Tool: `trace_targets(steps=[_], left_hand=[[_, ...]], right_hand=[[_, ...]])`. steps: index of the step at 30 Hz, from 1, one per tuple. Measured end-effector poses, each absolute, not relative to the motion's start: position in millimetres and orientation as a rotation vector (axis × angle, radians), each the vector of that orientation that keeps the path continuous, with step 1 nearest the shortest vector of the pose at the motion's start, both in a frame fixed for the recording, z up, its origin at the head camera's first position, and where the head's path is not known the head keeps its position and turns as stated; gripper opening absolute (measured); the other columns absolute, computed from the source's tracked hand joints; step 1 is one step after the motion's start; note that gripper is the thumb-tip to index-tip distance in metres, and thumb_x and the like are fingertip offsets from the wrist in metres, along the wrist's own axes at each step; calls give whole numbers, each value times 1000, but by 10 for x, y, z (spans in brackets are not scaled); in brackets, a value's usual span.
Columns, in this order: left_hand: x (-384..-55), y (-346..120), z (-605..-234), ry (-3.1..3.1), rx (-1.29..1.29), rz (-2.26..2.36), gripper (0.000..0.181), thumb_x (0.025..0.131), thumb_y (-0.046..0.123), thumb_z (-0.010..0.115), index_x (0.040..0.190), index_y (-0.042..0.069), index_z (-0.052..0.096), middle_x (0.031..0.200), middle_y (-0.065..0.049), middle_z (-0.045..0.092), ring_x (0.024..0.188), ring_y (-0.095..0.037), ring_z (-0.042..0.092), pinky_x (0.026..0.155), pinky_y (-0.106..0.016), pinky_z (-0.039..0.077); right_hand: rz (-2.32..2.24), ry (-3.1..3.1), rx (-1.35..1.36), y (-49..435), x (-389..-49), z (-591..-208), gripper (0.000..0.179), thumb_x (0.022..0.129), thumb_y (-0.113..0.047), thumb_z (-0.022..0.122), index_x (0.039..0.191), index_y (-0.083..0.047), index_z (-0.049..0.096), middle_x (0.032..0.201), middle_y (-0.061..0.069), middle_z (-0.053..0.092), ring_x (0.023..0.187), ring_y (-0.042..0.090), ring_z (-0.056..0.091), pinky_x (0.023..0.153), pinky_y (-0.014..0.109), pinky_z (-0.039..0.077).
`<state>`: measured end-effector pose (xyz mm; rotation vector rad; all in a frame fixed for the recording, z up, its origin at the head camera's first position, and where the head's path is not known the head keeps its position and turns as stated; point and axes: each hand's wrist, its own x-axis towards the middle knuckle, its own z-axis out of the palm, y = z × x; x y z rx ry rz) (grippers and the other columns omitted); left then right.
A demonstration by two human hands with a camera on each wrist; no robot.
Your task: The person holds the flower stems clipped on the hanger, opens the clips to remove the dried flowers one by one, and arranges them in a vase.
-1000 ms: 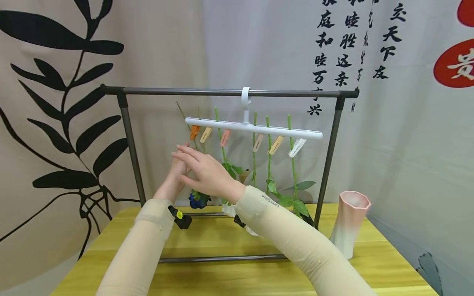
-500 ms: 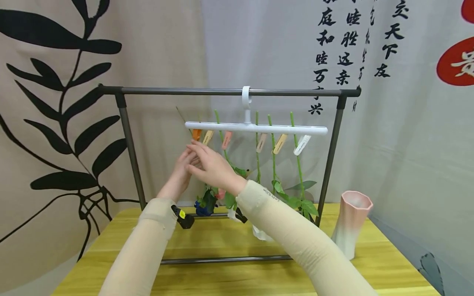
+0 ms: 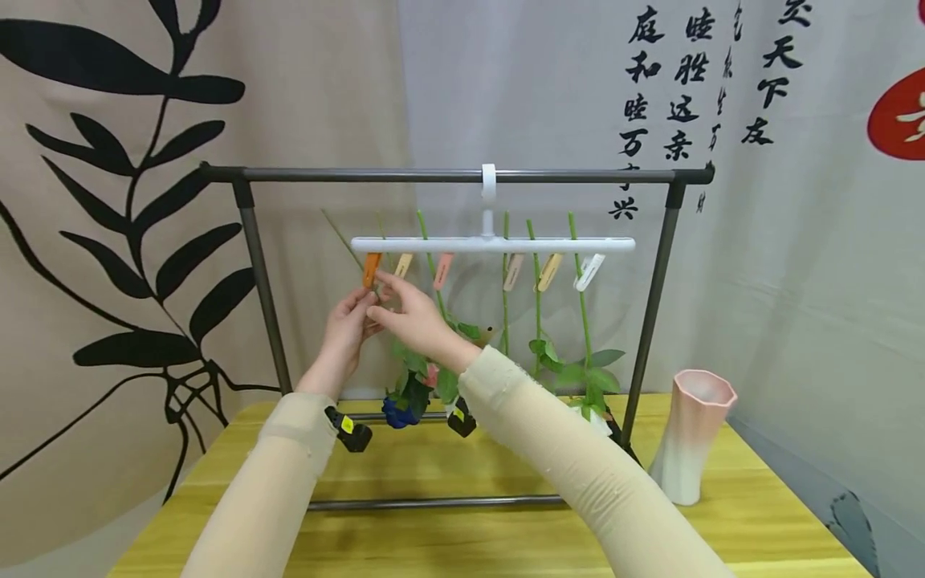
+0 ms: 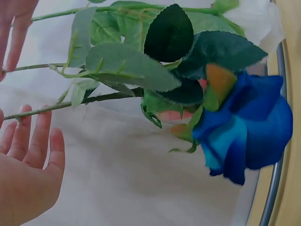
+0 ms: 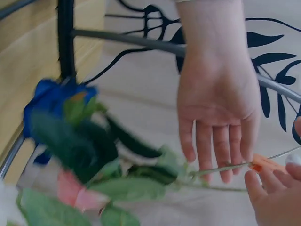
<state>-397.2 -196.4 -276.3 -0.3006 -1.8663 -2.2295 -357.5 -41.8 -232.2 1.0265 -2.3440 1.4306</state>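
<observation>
A blue rose (image 4: 254, 127) hangs head down, its stem leading up to an orange clip (image 3: 372, 269) at the left end of a white hanger (image 3: 433, 245). My left hand (image 3: 347, 325) pinches this stem just below the clip, its fingers behind the stem, as the right wrist view shows. Beside it my right hand (image 3: 419, 321) has thumb and forefinger apart, the forefinger tip at the clip. In the right wrist view the right hand's fingers (image 5: 270, 186) lie fairly straight by the clip. A pink rose (image 5: 80, 193) hangs close by.
The hanger hooks over a dark metal rack (image 3: 361, 177). More flower stems hang from several clips, among them a pink clip (image 3: 442, 271) and a white clip (image 3: 588, 273). A pink-and-white vase (image 3: 690, 441) stands at the right on the wooden table (image 3: 433, 546).
The hanger tilted and swung earlier and now hangs level. My hands have shifted slightly, and the right forefinger now lies at the orange clip. The blue rose shows more fully below the hands.
</observation>
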Motion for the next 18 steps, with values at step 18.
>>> trace_targets(steps=[18], left_hand=[[-3761, -1973, -2805, -1798, -277, -2155, 17, 99, 17, 58, 110, 7, 65, 80, 7, 65, 69, -7, 61, 71, -26, 52]], right_hand=[[1918, -2253, 650, -857, -3364, -2055, 64, 103, -27, 46, 156, -13, 14, 159, 6, 21, 144, 20, 19, 115, 39, 17]])
